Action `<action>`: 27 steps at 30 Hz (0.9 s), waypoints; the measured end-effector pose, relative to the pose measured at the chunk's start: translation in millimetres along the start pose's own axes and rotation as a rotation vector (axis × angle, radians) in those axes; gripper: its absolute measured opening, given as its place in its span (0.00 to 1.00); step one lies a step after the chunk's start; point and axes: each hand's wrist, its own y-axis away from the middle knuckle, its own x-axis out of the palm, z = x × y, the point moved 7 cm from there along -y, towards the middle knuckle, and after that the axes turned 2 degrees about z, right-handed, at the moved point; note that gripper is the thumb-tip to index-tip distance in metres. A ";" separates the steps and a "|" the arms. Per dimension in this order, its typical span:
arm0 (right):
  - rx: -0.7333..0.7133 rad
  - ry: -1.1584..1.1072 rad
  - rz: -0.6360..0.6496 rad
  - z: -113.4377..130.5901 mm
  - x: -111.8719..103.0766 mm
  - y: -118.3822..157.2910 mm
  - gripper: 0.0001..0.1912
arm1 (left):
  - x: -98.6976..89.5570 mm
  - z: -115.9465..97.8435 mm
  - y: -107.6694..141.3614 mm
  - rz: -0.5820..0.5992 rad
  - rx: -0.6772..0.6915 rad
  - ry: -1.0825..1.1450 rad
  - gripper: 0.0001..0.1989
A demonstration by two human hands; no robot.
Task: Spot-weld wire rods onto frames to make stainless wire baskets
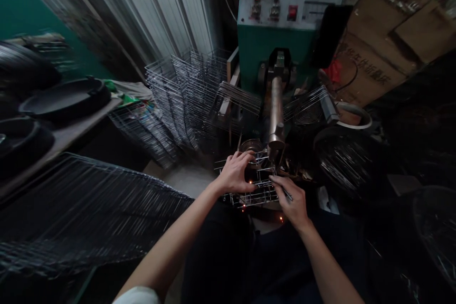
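mesh [262, 195] lies under the loosely spread left fingers [245, 156] and beside the right fingers [279, 181], closed around a thin rod [288, 194].

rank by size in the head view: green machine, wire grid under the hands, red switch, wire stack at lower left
Largest to smallest:
Wire stack
Green machine
Wire grid
Red switch

Pale sleeve [137, 296] on left arm [178, 232]; dark bluish legwear [327, 251]; left hand [235, 172], right hand [294, 199] bare.

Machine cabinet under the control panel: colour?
Green; the machine cabinet shows in the head view.
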 end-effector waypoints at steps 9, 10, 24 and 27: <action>-0.005 0.032 -0.029 -14.4 1.6 -24.6 0.11 | -5.2 15.4 -22.1 -0.036 -0.006 -0.016 0.36; -0.010 0.030 -0.028 -15.7 2.2 -26.5 0.11 | -5.3 16.2 -23.6 -0.035 -0.004 -0.021 0.37; 0.085 0.086 -0.145 -29.4 -5.9 -46.2 0.06 | -10.5 22.4 -43.9 -0.078 -0.015 0.001 0.37; 0.060 0.076 -0.085 -35.5 -3.3 -51.5 0.07 | -10.8 31.9 -50.1 -0.071 -0.008 0.026 0.36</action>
